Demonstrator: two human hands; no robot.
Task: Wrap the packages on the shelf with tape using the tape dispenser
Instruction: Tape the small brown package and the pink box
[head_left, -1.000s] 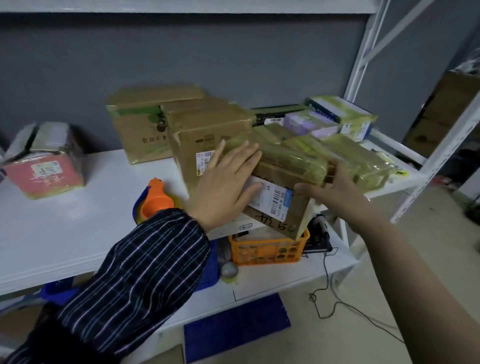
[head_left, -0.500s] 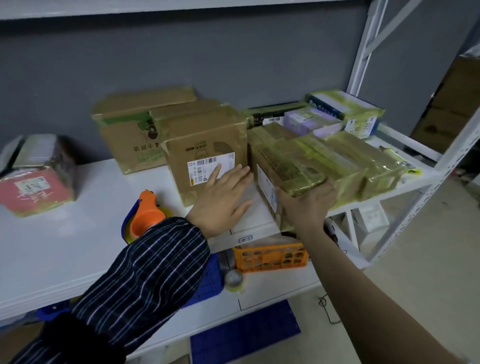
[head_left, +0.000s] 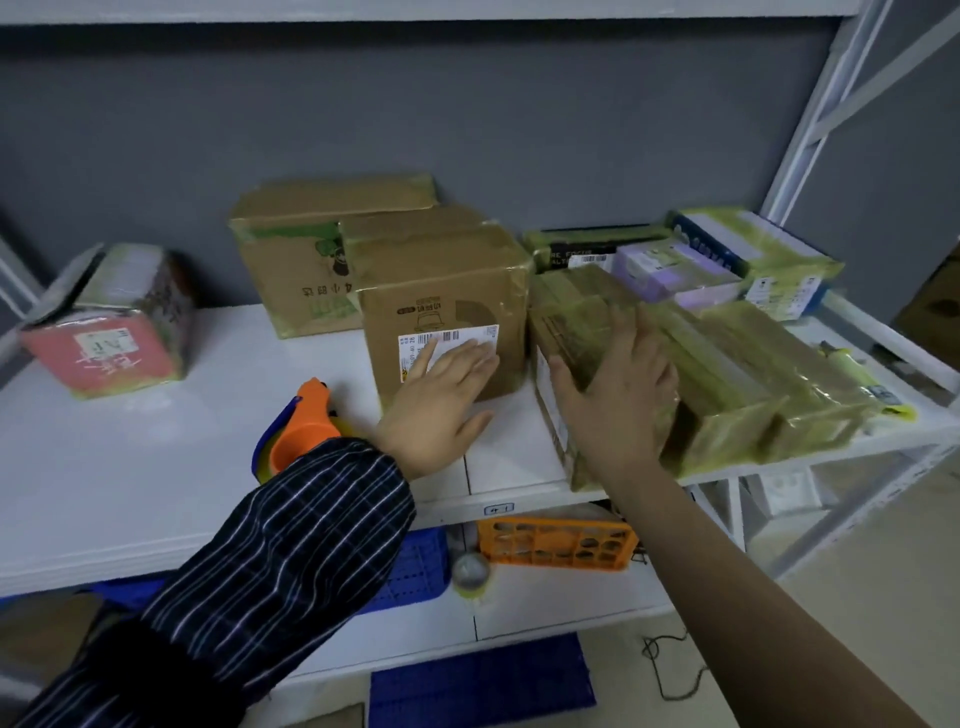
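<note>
Here left hand and right hand rest straight fingers on glossy taped cardboard boxes.

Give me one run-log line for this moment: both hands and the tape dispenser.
left hand: open, at labelled box front | right hand: open, against taped package | tape dispenser: on shelf, not held

Two arms reach forward from the bottom of the frame toward its centre. The left arm comes up from the lower left corner in a dark striped sleeve that ends at the wrist. The left hand lies palm down, fingers straight and close together, pointing up and to the right. The right forearm, bare, rises from the lower right corner. The right hand is spread, back toward the camera, fingers pointing upward, thumb out to the left.
</note>
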